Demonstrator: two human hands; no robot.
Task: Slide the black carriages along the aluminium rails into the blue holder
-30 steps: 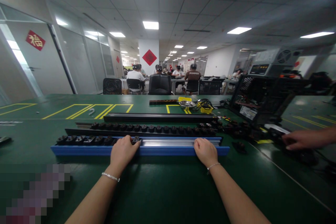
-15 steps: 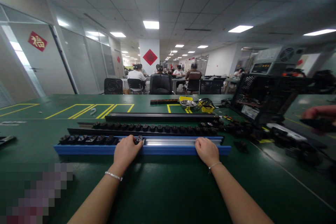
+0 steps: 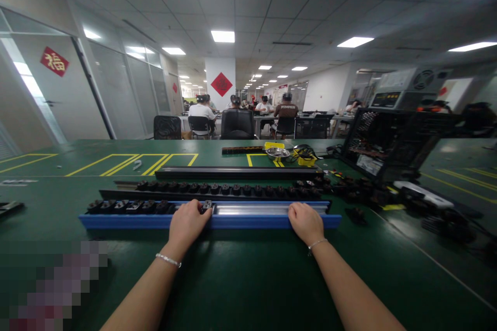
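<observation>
A long blue rail [image 3: 116, 222] with a silver metal channel [image 3: 252, 209] lies across the green table in front of me. Several black socket modules [image 3: 128, 206] sit in its left part. My left hand [image 3: 187, 223] rests curled over the rail's front edge, fingertips pressing on a black module [image 3: 206, 205] in the channel. My right hand [image 3: 306, 222] is curled over the rail near its right end, gripping its edge. Both wrists wear thin bracelets.
Behind the blue rail lie a black strip full of modules [image 3: 217, 189] and a bare black rail [image 3: 236, 171]. Loose black modules [image 3: 357, 194], a black mesh crate [image 3: 384, 142] and a yellow tray with a metal bowl [image 3: 277, 152] stand at the right. Seated people work at far desks.
Another person's hand at the right edge lifted away with a dark part and has left the view. My hands have stayed on the rail.
</observation>
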